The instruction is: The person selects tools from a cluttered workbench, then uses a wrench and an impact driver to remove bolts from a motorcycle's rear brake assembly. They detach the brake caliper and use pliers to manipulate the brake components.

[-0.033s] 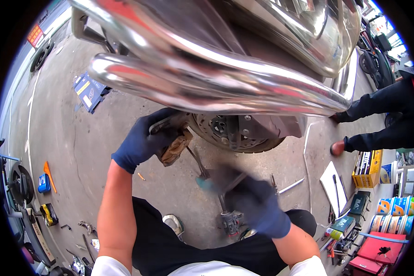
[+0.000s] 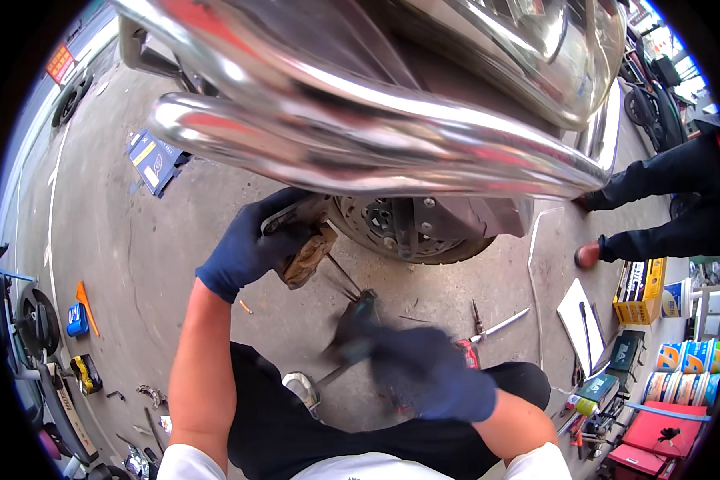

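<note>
Brown, worn brake pad (image 2: pixel 308 256) sits clamped in the left hand's (image 2: pixel 252 244) grip, long axis slanting up toward the dark wheel hub (image 2: pixel 408 228) just right of it. Below, the blurred right hand's (image 2: pixel 424 368) grip closes on a dark-handled tool (image 2: pixel 358 316). Far right lies a yellow cardboard box (image 2: pixel 640 290); upper left, a blue flat package (image 2: pixel 154 162).

Gloved hands at a motorcycle wheel under chrome pipes

The left hand (image 2: pixel 248 244), in a dark blue glove, grips a rusty brown brake part (image 2: pixel 306 254) just left of the wheel hub (image 2: pixel 408 228), beneath the chrome exhaust pipes (image 2: pixel 376 148). The right hand (image 2: pixel 428 368), gloved and blurred, is closed around a dark tool (image 2: pixel 358 314) nearer the body. Loose tools (image 2: pixel 496 326) lie on the concrete floor (image 2: pixel 136 256) to the right; another person's legs (image 2: pixel 664 208) stand at far right.
</note>
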The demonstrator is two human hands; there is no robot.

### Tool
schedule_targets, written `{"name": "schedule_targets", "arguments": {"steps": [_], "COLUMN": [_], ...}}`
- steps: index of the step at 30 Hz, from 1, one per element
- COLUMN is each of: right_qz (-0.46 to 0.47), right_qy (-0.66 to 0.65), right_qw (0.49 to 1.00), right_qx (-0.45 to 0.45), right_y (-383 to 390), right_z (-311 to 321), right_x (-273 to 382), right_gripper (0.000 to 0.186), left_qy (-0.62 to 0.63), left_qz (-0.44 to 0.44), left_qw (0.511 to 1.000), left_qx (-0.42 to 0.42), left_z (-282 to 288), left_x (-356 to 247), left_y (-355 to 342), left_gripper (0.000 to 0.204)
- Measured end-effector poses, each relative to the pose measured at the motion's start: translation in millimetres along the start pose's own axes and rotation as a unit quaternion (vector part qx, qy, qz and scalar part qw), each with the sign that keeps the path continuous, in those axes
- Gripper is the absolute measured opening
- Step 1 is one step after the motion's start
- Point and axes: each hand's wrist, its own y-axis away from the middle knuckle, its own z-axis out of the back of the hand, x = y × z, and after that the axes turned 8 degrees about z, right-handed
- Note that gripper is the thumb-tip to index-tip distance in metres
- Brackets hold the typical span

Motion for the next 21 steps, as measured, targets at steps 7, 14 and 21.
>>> {"name": "schedule_targets", "arguments": {"steps": [7,14,21], "right_qz": [-0.427,-0.091,-0.394], "right_qy": [-0.32,-0.025,-0.334], "right_qw": [0.831,0.996,0.831], "right_qx": [-0.157,-0.01,-0.206], "right_y": [19.2,11.7,17.2], "right_z": [-29.8,-8.2,-35.6], "right_x": [-58.9,1.5,-58.7], "right_gripper": [0.063,0.042,0.066], "left_qy": [0.038,-0.029,0.019], "left_qz": [0.012,-0.013,0.046], "left_qw": [0.999,0.999,0.999], "left_qx": [-0.012,-0.003,0.011], "left_z": [3.0,-8.1,9.1], "left_x": [6.2,-7.8,4.1], "left_y": [-1.5,4.3,0.4], "left_gripper": [0.052,0.05,0.057]}}
